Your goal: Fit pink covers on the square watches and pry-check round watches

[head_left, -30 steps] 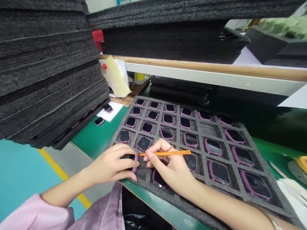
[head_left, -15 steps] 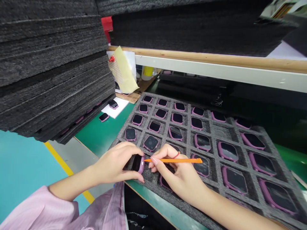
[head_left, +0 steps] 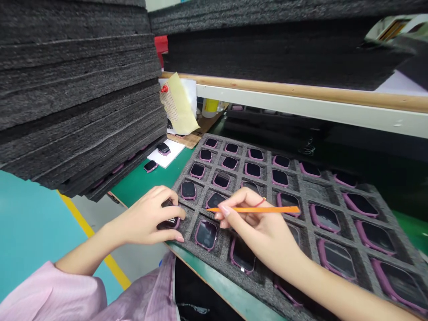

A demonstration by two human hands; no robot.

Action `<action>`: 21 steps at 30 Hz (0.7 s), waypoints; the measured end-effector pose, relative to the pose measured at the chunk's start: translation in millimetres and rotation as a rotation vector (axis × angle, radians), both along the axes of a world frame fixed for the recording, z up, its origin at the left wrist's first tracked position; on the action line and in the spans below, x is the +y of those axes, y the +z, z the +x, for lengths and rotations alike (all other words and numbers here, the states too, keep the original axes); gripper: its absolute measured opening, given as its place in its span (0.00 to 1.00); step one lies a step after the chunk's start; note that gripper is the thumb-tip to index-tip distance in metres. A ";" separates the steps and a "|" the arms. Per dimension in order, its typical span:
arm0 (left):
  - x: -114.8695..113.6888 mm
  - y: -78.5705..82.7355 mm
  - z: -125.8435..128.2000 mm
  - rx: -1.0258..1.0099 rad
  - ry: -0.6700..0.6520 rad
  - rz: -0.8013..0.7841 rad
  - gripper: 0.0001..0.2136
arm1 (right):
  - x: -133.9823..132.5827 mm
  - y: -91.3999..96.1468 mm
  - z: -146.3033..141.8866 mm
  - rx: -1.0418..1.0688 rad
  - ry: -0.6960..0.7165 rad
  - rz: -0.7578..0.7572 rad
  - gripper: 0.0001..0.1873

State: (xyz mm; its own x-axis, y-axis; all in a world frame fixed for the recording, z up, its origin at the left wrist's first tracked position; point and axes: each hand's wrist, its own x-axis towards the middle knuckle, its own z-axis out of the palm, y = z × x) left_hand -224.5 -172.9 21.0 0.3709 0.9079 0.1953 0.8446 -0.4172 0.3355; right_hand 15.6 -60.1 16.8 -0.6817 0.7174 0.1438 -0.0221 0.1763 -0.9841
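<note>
My left hand (head_left: 157, 218) curls its fingers over a purple-cased smartwatch (head_left: 173, 220) at the tray's near left corner. Part of that watch's dark screen shows small white marks; the rest is under my fingers. Between thumb and fingertips, my right hand (head_left: 247, 223) grips a slim orange pointed stick (head_left: 267, 209). Its tip points left over another smartwatch (head_left: 216, 201) in the tray; I cannot tell whether it touches. Just right of my left hand, a smartwatch (head_left: 206, 235) lies face up in its compartment. The grey foam tray (head_left: 191, 243) holds several more.
Two smartwatches lie left of the tray, one on white paper (head_left: 172, 154), one on the green table (head_left: 132, 187). Tall stacks of dark foam trays (head_left: 80, 89) rise at the left. A shelf edge (head_left: 284, 100) crosses behind, with more foam above it.
My left hand has shifted left, away from the stick's tip. My right hand with the orange stick is slightly higher and further right. The smartwatch between them is now uncovered. The view has shifted slightly.
</note>
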 end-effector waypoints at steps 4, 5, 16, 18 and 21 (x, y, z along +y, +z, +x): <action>-6.8 -5.7 -7.9 -0.081 -0.016 0.045 0.11 | -7.0 -3.1 -20.9 -0.078 0.115 -0.048 0.08; -7.7 -8.4 -8.7 -0.096 -0.019 0.070 0.10 | -8.7 -5.9 -26.3 -0.091 0.133 -0.069 0.08; -7.8 -28.3 -10.6 -0.267 0.025 0.155 0.15 | -11.4 -18.9 -44.3 -0.162 0.196 -0.052 0.08; -9.1 -28.7 -10.0 -0.326 0.079 0.126 0.19 | -12.1 -18.5 -43.8 -0.164 0.194 -0.044 0.08; -10.9 -28.4 -8.6 -0.346 0.151 0.087 0.22 | -12.8 -18.1 -44.0 -0.141 0.197 -0.030 0.08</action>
